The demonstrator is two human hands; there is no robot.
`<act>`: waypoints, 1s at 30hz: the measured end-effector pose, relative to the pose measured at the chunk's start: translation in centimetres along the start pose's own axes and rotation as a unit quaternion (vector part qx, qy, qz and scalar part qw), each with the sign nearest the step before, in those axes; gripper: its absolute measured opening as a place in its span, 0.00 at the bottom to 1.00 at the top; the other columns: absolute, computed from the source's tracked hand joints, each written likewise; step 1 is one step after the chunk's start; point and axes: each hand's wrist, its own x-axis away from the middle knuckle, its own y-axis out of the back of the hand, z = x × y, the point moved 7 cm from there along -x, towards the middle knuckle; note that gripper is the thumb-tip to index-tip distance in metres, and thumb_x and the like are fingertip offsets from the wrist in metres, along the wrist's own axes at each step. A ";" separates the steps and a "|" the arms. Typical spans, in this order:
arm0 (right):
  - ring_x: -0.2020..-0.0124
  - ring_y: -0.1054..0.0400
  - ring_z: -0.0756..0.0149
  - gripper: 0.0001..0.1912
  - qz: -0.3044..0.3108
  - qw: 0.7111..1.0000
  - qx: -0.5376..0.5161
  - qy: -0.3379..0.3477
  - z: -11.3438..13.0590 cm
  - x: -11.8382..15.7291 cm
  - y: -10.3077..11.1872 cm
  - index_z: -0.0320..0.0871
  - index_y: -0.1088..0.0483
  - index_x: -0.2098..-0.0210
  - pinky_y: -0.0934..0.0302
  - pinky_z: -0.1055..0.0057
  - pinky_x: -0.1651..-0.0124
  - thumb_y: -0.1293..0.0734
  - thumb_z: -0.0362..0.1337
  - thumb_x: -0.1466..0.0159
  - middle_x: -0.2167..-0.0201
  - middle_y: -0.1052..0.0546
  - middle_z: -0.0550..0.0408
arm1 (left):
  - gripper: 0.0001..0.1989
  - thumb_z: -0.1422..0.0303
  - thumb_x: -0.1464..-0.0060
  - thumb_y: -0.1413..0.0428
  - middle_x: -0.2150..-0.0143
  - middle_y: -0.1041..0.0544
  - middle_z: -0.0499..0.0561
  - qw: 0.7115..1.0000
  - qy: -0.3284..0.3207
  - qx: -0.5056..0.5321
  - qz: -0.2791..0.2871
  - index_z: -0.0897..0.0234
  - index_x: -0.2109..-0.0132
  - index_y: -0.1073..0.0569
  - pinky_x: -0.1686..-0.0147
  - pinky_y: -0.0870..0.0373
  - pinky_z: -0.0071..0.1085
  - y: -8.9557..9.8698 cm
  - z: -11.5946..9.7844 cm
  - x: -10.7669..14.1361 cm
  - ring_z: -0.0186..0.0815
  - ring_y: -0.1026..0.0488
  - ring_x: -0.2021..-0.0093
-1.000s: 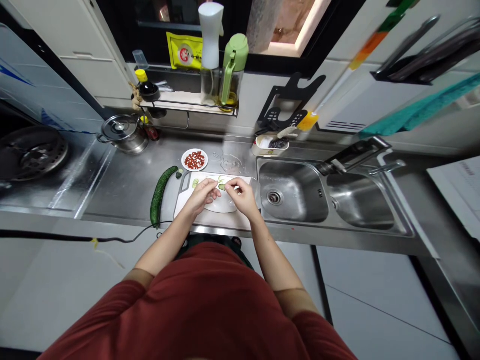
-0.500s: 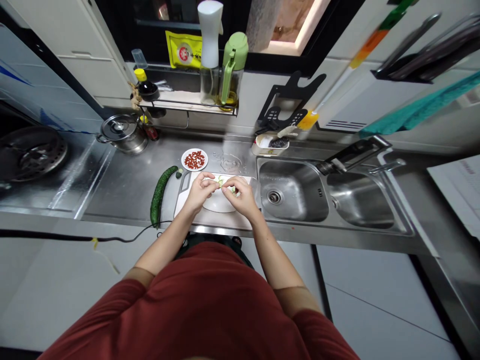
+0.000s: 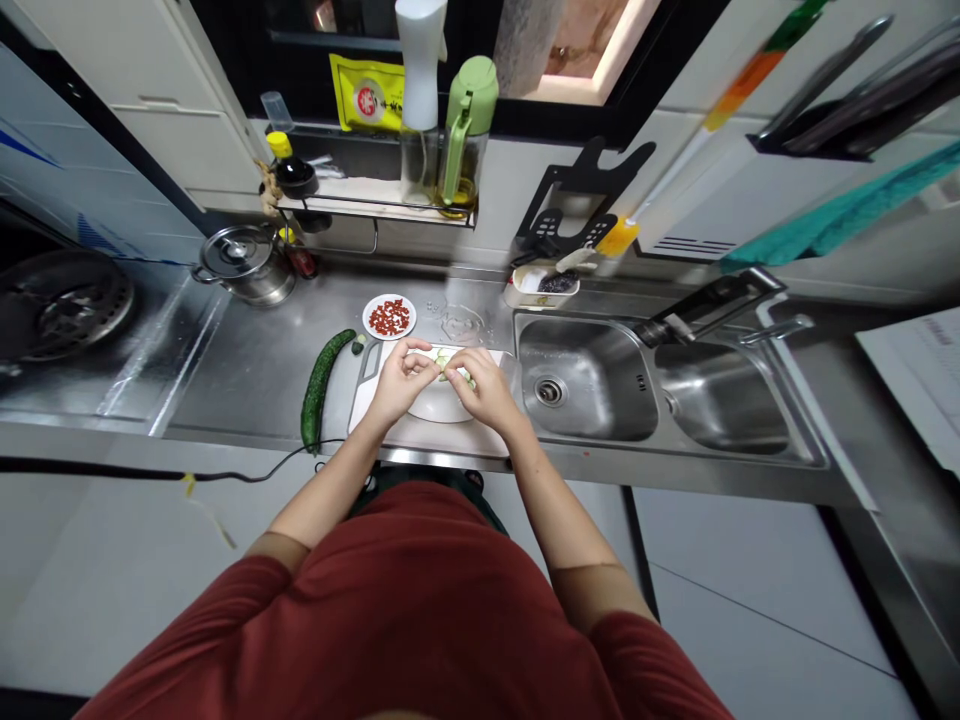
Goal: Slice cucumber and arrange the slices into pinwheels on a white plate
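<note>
Over a white plate (image 3: 442, 407) my left hand (image 3: 401, 382) and my right hand (image 3: 480, 388) meet fingertip to fingertip. Both are closed in a pinch on a small pale green piece (image 3: 442, 364) that looks like a cucumber slice; the fingers partly hide it. More pale green bits lie on the plate, mostly behind my right hand. Under the plate is a white cutting board (image 3: 365, 400) with a grey handle edge. To its left rests a long dark green cucumber (image 3: 321, 388), with two small cut ends (image 3: 358, 346) beside its tip.
A small white dish (image 3: 389, 317) of chopped red pieces stands behind the board. The double sink (image 3: 592, 385) is to the right, a lidded steel pot (image 3: 247, 265) to the back left. Bottles stand on a wall shelf (image 3: 375, 197). A black cable (image 3: 255, 480) hangs along the counter front.
My hands stay at nearly the same spot, fingertips together, with only small finger shifts. The pale green piece between them has turned slightly. Everything else stays in place.
</note>
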 end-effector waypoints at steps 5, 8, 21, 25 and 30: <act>0.60 0.38 0.62 0.10 0.016 1.000 -0.021 -0.014 -0.4 -0.1 -0.1 0.46 0.33 0.66 0.45 0.65 0.54 0.42 0.43 0.33 0.66 0.29 0.54 | 0.20 0.65 0.55 0.38 0.71 0.28 0.44 1.000 -0.016 -0.008 0.007 0.62 0.56 0.36 0.68 0.37 0.23 -0.1 -0.3 0.0 0.27 0.31 0.70; 0.61 0.38 0.63 0.11 0.019 0.999 -0.036 -0.026 -0.8 -0.1 -0.2 0.46 0.33 0.67 0.45 0.66 0.55 0.41 0.43 0.33 0.67 0.29 0.55 | 0.20 0.65 0.55 0.38 0.70 0.28 0.45 1.000 -0.017 -0.022 0.008 0.62 0.55 0.36 0.68 0.37 0.23 -0.2 -0.4 0.1 0.27 0.31 0.70; 0.66 0.37 0.67 0.11 0.017 0.991 -0.103 -0.086 -2.9 0.1 -0.9 0.44 0.33 0.71 0.44 0.72 0.65 0.39 0.43 0.37 0.71 0.29 0.56 | 0.19 0.65 0.52 0.40 0.68 0.28 0.47 0.995 -0.053 -0.084 0.016 0.62 0.52 0.33 0.66 0.38 0.24 -0.4 0.0 0.0 0.28 0.32 0.67; 0.70 0.38 0.70 0.09 0.017 0.986 -0.133 -0.102 -3.4 0.2 -1.3 0.43 0.33 0.72 0.46 0.74 0.69 0.38 0.40 0.38 0.73 0.30 0.58 | 0.20 0.65 0.52 0.40 0.68 0.28 0.48 0.995 -0.047 -0.091 0.014 0.62 0.51 0.32 0.64 0.37 0.25 -0.3 0.5 0.1 0.29 0.31 0.67; 0.70 0.37 0.70 0.09 0.030 0.977 -0.164 -0.131 -4.7 0.6 -2.3 0.42 0.32 0.72 0.45 0.75 0.68 0.38 0.40 0.39 0.74 0.29 0.58 | 0.19 0.66 0.51 0.41 0.65 0.26 0.50 0.994 -0.041 -0.101 0.026 0.63 0.50 0.28 0.63 0.36 0.25 0.0 1.8 -0.1 0.29 0.31 0.66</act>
